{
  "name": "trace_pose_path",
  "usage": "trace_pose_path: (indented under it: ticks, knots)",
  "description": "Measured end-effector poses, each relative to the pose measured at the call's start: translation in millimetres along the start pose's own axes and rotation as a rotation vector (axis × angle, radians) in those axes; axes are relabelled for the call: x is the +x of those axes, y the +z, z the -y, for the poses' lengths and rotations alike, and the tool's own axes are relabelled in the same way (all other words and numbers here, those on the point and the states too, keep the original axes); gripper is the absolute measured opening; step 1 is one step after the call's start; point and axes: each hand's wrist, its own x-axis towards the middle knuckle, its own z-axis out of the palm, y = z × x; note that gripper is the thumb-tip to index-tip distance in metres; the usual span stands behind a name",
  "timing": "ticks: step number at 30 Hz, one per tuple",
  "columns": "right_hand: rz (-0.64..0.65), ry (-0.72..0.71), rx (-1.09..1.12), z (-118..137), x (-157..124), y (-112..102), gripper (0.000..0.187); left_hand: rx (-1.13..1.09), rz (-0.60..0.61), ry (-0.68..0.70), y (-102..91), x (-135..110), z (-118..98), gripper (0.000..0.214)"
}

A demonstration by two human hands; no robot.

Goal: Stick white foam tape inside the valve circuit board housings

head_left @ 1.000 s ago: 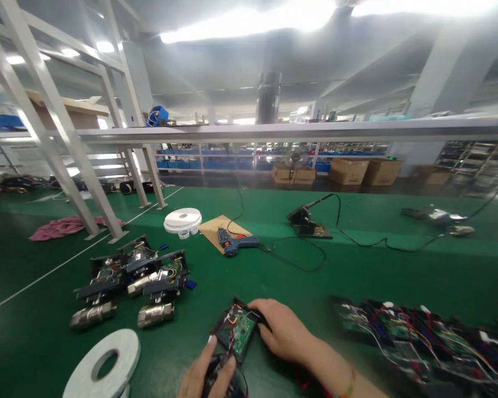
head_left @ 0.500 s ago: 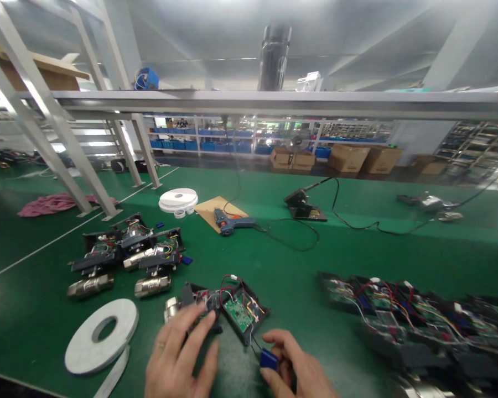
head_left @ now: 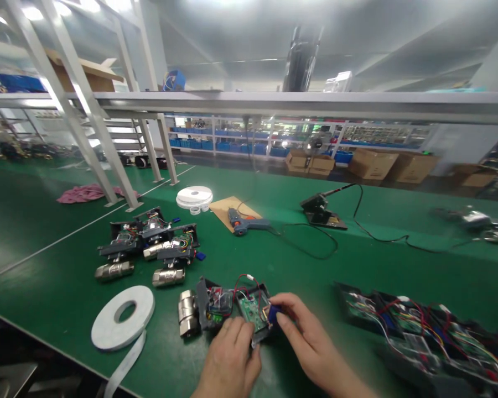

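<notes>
An opened black valve unit [head_left: 224, 305] lies on the green table near me, with a green circuit board [head_left: 253, 309], red wires and a metal valve end [head_left: 186, 313]. My left hand [head_left: 229, 362] rests on its near edge, fingers curled against the housing beside the board. My right hand [head_left: 307, 340] pinches a small blue part [head_left: 273, 313] between thumb and fingers, right at the board's right edge.
Several finished valve units [head_left: 149, 249] lie to the left, a white tape roll [head_left: 122, 318] in front of them. A glue gun [head_left: 247, 224] on cardboard and a soldering stand [head_left: 321, 213] sit further back. Several open units with wiring [head_left: 427, 337] fill the right.
My right hand has carried the blue part up from the table to the board's right edge. My left hand slid right along the unit. The view shifted right.
</notes>
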Motion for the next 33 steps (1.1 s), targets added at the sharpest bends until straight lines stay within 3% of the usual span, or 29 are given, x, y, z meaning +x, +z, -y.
trace_pose_path:
  ticks: [4, 7, 9, 12, 14, 17, 22, 28, 33]
  knots:
    - [0.020, 0.174, 0.259, -15, 0, 20, 0.030, 0.038, -0.048, 0.092, -17.4, -3, -2, 0.025]
    - [0.026, 0.255, 0.289, -28, -2, 28, 0.036, 0.132, -0.175, 0.129, -40.3, -17, 17, 0.024]
    - [0.031, 0.256, 0.284, -35, -2, 28, 0.041, 0.262, -0.282, 0.011, -64.2, -28, 44, 0.021]
    - [0.018, 0.255, 0.267, -41, 1, 26, 0.047, 0.499, -0.360, -0.285, -98.1, -40, 91, 0.024]
    - [0.021, 0.246, 0.253, -43, 3, 24, 0.050, 0.599, -0.325, -0.426, -107.3, -45, 117, 0.039]
    - [0.001, 0.216, 0.170, -47, 4, 22, 0.048, 0.652, -0.239, -0.503, -101.1, -56, 135, 0.053]
    - [-0.095, 0.112, -0.066, -56, 9, 16, 0.044, 0.653, -0.166, -0.455, -92.8, -84, 145, 0.051]
    - [-0.001, 0.042, -0.141, -55, 17, 16, 0.041, 0.613, -0.044, -0.357, -116.5, -105, 158, 0.039]
    - [0.046, 0.087, -0.136, -32, 7, 18, 0.042, 0.569, 0.076, -0.292, -134.1, -95, 162, 0.035]
